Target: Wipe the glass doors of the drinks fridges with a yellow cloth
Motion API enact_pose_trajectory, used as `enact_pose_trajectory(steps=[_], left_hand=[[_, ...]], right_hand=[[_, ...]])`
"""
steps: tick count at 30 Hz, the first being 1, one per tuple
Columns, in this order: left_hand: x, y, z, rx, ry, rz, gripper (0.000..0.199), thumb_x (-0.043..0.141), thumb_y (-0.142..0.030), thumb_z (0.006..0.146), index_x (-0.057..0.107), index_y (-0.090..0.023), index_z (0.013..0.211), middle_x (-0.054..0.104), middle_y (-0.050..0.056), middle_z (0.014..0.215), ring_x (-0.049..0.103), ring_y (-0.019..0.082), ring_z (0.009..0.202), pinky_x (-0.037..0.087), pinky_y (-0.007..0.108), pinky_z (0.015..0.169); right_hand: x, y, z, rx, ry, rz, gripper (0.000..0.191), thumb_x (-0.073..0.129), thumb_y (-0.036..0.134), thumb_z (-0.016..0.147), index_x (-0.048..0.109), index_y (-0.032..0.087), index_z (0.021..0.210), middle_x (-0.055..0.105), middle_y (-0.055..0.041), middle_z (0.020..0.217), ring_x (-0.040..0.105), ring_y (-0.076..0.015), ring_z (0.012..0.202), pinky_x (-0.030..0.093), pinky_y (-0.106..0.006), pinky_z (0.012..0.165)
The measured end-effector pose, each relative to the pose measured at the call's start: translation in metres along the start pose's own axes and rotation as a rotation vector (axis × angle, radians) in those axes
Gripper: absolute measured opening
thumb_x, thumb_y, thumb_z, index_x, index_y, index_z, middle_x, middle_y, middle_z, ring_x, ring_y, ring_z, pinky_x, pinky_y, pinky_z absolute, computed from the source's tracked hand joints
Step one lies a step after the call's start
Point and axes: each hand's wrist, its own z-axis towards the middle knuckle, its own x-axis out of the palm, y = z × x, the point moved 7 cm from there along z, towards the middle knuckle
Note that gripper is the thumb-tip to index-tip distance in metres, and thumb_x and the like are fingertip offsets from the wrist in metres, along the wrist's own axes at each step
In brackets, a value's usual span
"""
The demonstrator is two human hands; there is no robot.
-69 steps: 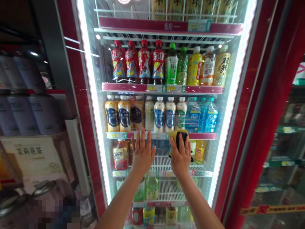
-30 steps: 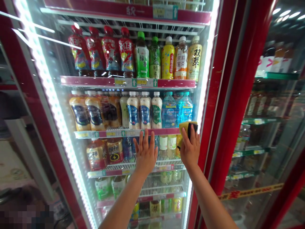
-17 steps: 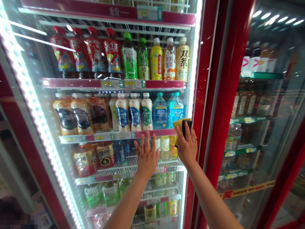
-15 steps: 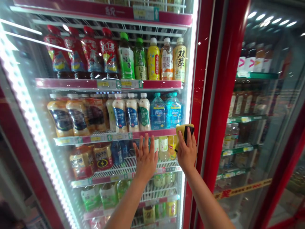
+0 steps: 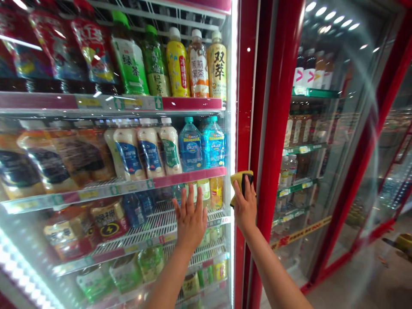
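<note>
Yellow cleaning sponge (image 5: 241, 184) sits gripped in the right hand (image 5: 245, 208) beside the red door frame (image 5: 247, 107); the left hand (image 5: 190, 221) lies open, fingers spread, on the glass, bottles (image 5: 170, 150) shelved behind.

Drinks (image 5: 190, 146) on shelves (image 5: 189, 177) behind a glass door (image 5: 154, 227), 2nd cooler (image 5: 325, 171) to the right

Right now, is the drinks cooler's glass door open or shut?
Shut: the glass door sits in its red frame, the left hand flat against it.
</note>
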Motion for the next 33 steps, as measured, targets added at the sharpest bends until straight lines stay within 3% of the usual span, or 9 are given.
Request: enact_pose_trajectory(steps=[3, 10, 12, 16, 18, 22, 25, 30, 33], left_hand=[[0.006, -0.003, -0.013, 0.013, 0.019, -0.012, 0.088, 0.057, -0.025, 0.099, 0.0, -0.026, 0.166, 0.008, 0.012, 0.173, 0.007, 0.031, 0.16, 0.008, 0.061, 0.13], [0.01, -0.008, -0.016, -0.002, 0.021, -0.04, 0.089, 0.058, -0.026, 0.098, 0.0, -0.027, 0.166, 0.007, 0.011, 0.173, 0.008, 0.033, 0.16, 0.007, 0.063, 0.129], [0.01, -0.009, -0.02, 0.008, 0.029, -0.04, 0.088, 0.058, -0.025, 0.098, 0.001, -0.026, 0.166, 0.007, 0.011, 0.173, 0.007, 0.032, 0.16, 0.008, 0.061, 0.13], [0.009, -0.004, -0.039, 0.018, 0.053, -0.017, 0.087, 0.059, -0.024, 0.098, 0.005, -0.024, 0.166, 0.012, 0.011, 0.173, 0.01, 0.029, 0.16, 0.01, 0.056, 0.131], [0.009, 0.001, -0.048, 0.017, 0.071, -0.008, 0.087, 0.059, -0.023, 0.097, 0.005, -0.025, 0.166, 0.014, 0.011, 0.172, 0.011, 0.03, 0.16, 0.011, 0.057, 0.131], [0.006, 0.009, -0.051, -0.015, 0.074, 0.003, 0.088, 0.058, -0.025, 0.097, 0.003, -0.027, 0.166, 0.013, 0.011, 0.173, 0.011, 0.031, 0.16, 0.011, 0.061, 0.13], [0.002, 0.011, -0.045, -0.044, 0.053, -0.001, 0.088, 0.058, -0.026, 0.097, 0.003, -0.026, 0.166, 0.01, 0.013, 0.173, 0.011, 0.033, 0.16, 0.011, 0.063, 0.129], [-0.006, 0.018, -0.044, -0.062, 0.031, 0.026, 0.085, 0.056, -0.027, 0.099, 0.004, -0.024, 0.166, 0.012, 0.013, 0.173, 0.009, 0.032, 0.161, 0.014, 0.063, 0.129], [-0.011, 0.028, -0.05, -0.048, 0.016, 0.064, 0.084, 0.055, -0.026, 0.099, 0.004, -0.025, 0.166, 0.013, 0.011, 0.173, 0.006, 0.029, 0.161, 0.012, 0.061, 0.13]], right_hand=[[0.003, -0.002, -0.03, -0.009, 0.025, 0.01, 0.092, 0.046, -0.002, 0.092, 0.011, 0.043, 0.165, 0.012, -0.0039, 0.175, 0.026, -0.0365, 0.157, 0.05, -0.058, 0.112], [0.006, -0.008, 0.016, -0.036, 0.024, 0.068, 0.085, 0.052, 0.007, 0.097, 0.015, 0.045, 0.164, 0.01, -0.0042, 0.175, 0.025, -0.0361, 0.157, 0.043, -0.059, 0.117], [0.009, -0.008, -0.003, -0.03, 0.033, 0.055, 0.086, 0.056, 0.01, 0.097, 0.014, 0.043, 0.165, 0.01, -0.0066, 0.175, 0.027, -0.0373, 0.156, 0.043, -0.061, 0.117], [0.015, -0.009, -0.072, -0.005, 0.099, 0.015, 0.087, 0.054, 0.007, 0.097, 0.012, 0.042, 0.165, 0.008, -0.009, 0.175, 0.025, -0.0407, 0.156, 0.046, -0.066, 0.112], [0.017, -0.011, -0.083, -0.002, 0.123, 0.009, 0.088, 0.053, 0.005, 0.096, 0.012, 0.043, 0.165, 0.008, -0.0087, 0.175, 0.024, -0.0412, 0.157, 0.046, -0.067, 0.111], [0.016, -0.006, -0.035, 0.01, 0.097, 0.046, 0.087, 0.051, 0.006, 0.097, 0.011, 0.043, 0.165, 0.008, -0.0086, 0.175, 0.023, -0.0394, 0.157, 0.04, -0.068, 0.115], [0.015, 0.014, -0.004, 0.008, 0.046, 0.074, 0.079, 0.052, 0.014, 0.099, 0.016, 0.04, 0.165, 0.006, -0.0079, 0.175, 0.019, -0.0382, 0.159, 0.037, -0.067, 0.118], [0.017, 0.04, -0.046, -0.177, 0.132, 0.094, 0.07, 0.056, 0.01, 0.096, 0.042, 0.041, 0.157, 0.025, -0.0021, 0.172, 0.027, -0.0347, 0.157, 0.041, -0.059, 0.119], [0.014, 0.025, -0.057, -0.159, 0.113, 0.091, 0.077, 0.05, 0.005, 0.095, 0.034, 0.043, 0.16, 0.026, -0.0019, 0.172, 0.03, -0.0332, 0.156, 0.046, -0.058, 0.116]])
